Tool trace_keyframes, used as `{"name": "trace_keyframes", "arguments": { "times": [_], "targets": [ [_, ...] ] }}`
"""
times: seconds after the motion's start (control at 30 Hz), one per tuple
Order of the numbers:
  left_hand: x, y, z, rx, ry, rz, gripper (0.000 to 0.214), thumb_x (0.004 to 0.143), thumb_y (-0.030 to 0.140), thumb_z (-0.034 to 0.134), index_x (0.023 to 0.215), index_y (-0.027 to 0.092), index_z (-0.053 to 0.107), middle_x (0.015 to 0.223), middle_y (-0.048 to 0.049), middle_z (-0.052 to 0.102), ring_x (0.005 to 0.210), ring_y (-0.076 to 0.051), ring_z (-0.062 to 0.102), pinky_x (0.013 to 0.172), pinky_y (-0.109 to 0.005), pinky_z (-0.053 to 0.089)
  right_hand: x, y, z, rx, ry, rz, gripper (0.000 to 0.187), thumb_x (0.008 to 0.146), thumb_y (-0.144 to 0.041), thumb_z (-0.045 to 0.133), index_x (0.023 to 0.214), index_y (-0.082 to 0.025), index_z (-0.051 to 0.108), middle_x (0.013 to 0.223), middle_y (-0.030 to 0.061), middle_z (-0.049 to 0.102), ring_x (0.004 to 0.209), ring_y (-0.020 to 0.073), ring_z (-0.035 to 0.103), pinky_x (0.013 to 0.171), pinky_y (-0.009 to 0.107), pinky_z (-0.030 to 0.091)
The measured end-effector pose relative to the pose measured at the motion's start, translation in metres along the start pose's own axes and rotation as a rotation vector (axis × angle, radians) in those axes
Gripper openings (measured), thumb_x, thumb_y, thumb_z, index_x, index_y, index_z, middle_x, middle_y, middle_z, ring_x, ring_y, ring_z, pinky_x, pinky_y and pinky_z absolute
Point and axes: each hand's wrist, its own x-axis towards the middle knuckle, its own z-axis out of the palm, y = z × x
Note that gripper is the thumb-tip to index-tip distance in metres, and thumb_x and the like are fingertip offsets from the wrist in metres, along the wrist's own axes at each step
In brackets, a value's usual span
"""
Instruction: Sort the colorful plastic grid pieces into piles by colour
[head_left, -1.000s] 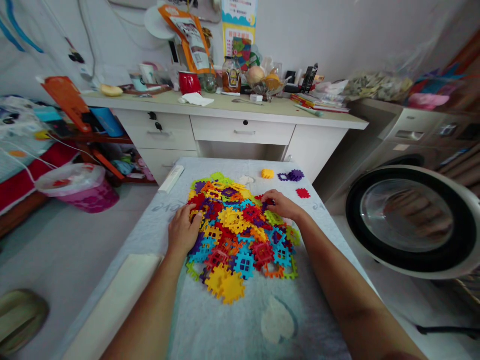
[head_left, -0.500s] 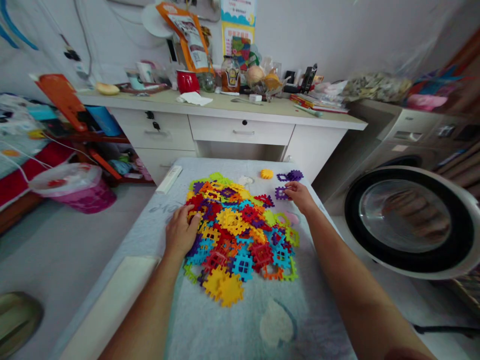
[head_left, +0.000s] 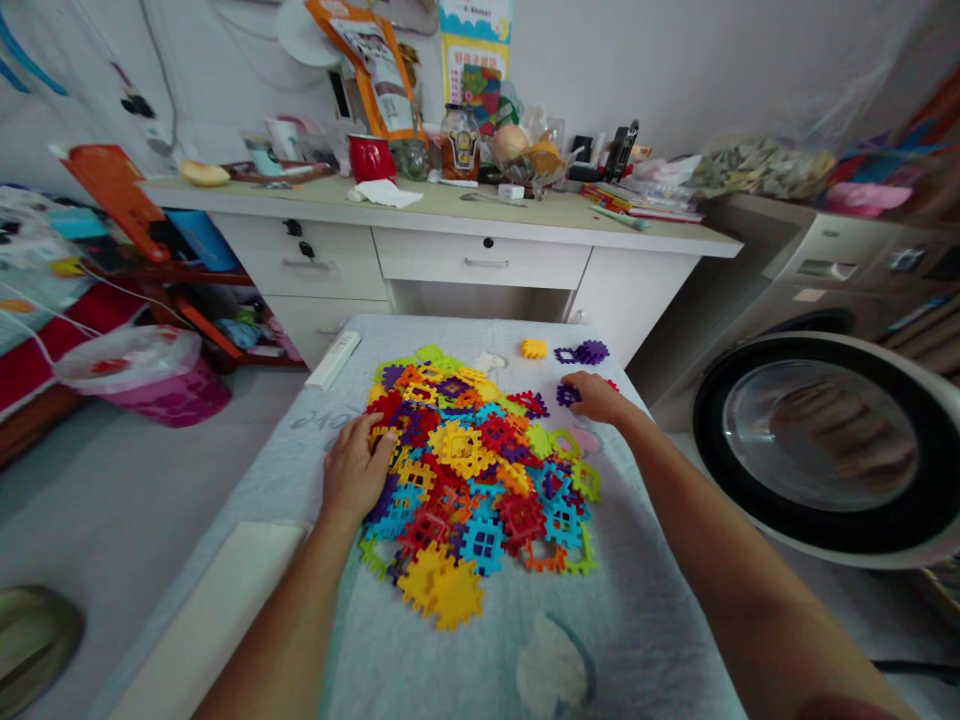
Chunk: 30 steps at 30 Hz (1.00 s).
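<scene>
A heap of flat, toothed plastic building tiles (head_left: 472,470) in yellow, red, blue, purple, green and orange lies on a pale blue cloth-covered table (head_left: 465,650). My left hand (head_left: 351,470) rests palm down on the heap's left edge, fingers bent over tiles. My right hand (head_left: 596,397) is at the heap's far right, fingers closed on a purple tile (head_left: 568,394). Beyond it lie a yellow tile (head_left: 534,348) and joined purple tiles (head_left: 583,352).
A white remote (head_left: 332,360) lies at the table's far left. Behind stands a cluttered white desk (head_left: 480,262) with drawers. A washing machine with its round door (head_left: 825,450) is at the right. A pink bin (head_left: 142,375) stands on the floor at left.
My right hand moved from the heap's top right outward to the table's right side, carrying a purple tile, and now covers the spot where the loose red tile lay. My left hand barely shifted.
</scene>
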Motion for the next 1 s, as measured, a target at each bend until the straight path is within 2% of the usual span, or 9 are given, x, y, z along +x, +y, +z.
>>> {"name": "trace_keyframes", "arguments": {
  "times": [0.13, 0.3, 0.43, 0.6, 0.8, 0.9, 1.0],
  "targets": [
    [0.001, 0.0, 0.001, 0.009, -0.004, 0.0, 0.047, 0.092, 0.049, 0.041, 0.126, 0.021, 0.059, 0.135, -0.0119, 0.058, 0.129, -0.03, 0.052, 0.112, -0.049, 0.039, 0.01, 0.02, -0.012, -0.008, 0.102, 0.003, 0.053, 0.074, -0.008, 0.064, 0.126, -0.012, 0.064, 0.132, 0.0168, 0.064, 0.123, 0.0291, 0.058, 0.106, 0.038, 0.042],
    [0.001, -0.001, 0.001, 0.027, -0.009, 0.004, 0.048, 0.092, 0.049, 0.04, 0.127, 0.021, 0.058, 0.135, -0.0127, 0.058, 0.129, -0.03, 0.053, 0.111, -0.051, 0.039, 0.029, 0.064, -0.034, -0.052, 0.274, 0.22, 0.053, 0.076, -0.005, 0.059, 0.128, -0.012, 0.064, 0.129, 0.0172, 0.065, 0.113, 0.028, 0.063, 0.101, 0.037, 0.046],
    [0.002, -0.003, 0.002, 0.024, -0.007, 0.018, 0.047, 0.092, 0.049, 0.04, 0.126, 0.022, 0.058, 0.134, -0.0121, 0.058, 0.129, -0.029, 0.052, 0.111, -0.049, 0.039, 0.044, 0.086, -0.046, -0.088, 0.296, 0.303, 0.051, 0.077, -0.005, 0.059, 0.127, -0.014, 0.066, 0.127, 0.0155, 0.066, 0.112, 0.0276, 0.064, 0.101, 0.037, 0.047],
    [0.002, -0.005, 0.003, 0.018, -0.001, 0.025, 0.046, 0.092, 0.05, 0.04, 0.126, 0.023, 0.058, 0.134, -0.0106, 0.058, 0.128, -0.028, 0.053, 0.111, -0.047, 0.04, 0.063, 0.087, -0.051, -0.136, 0.197, 0.272, 0.051, 0.076, -0.002, 0.058, 0.125, -0.015, 0.067, 0.126, 0.0145, 0.067, 0.112, 0.0255, 0.064, 0.099, 0.033, 0.047],
    [0.001, -0.003, 0.002, 0.031, -0.007, 0.011, 0.047, 0.092, 0.05, 0.04, 0.126, 0.022, 0.058, 0.135, -0.0111, 0.058, 0.13, -0.028, 0.052, 0.112, -0.048, 0.039, 0.074, 0.086, -0.046, -0.141, 0.087, 0.285, 0.048, 0.079, -0.002, 0.056, 0.122, -0.016, 0.069, 0.123, 0.0137, 0.068, 0.105, 0.0236, 0.066, 0.089, 0.03, 0.049],
    [0.001, -0.002, 0.002, 0.031, -0.005, 0.005, 0.048, 0.092, 0.05, 0.04, 0.126, 0.022, 0.058, 0.135, -0.011, 0.058, 0.129, -0.028, 0.052, 0.112, -0.048, 0.04, 0.072, 0.088, -0.042, -0.1, 0.108, 0.289, 0.045, 0.078, -0.002, 0.056, 0.119, -0.015, 0.071, 0.119, 0.0146, 0.07, 0.103, 0.024, 0.067, 0.088, 0.03, 0.05],
    [0.001, -0.003, 0.002, 0.024, -0.003, 0.011, 0.049, 0.091, 0.051, 0.04, 0.126, 0.022, 0.058, 0.135, -0.0114, 0.058, 0.129, -0.029, 0.052, 0.112, -0.048, 0.04, 0.067, 0.089, -0.039, -0.064, 0.187, 0.318, 0.047, 0.077, -0.001, 0.057, 0.119, -0.013, 0.07, 0.119, 0.017, 0.068, 0.105, 0.0263, 0.066, 0.092, 0.033, 0.05]
  ]
}}
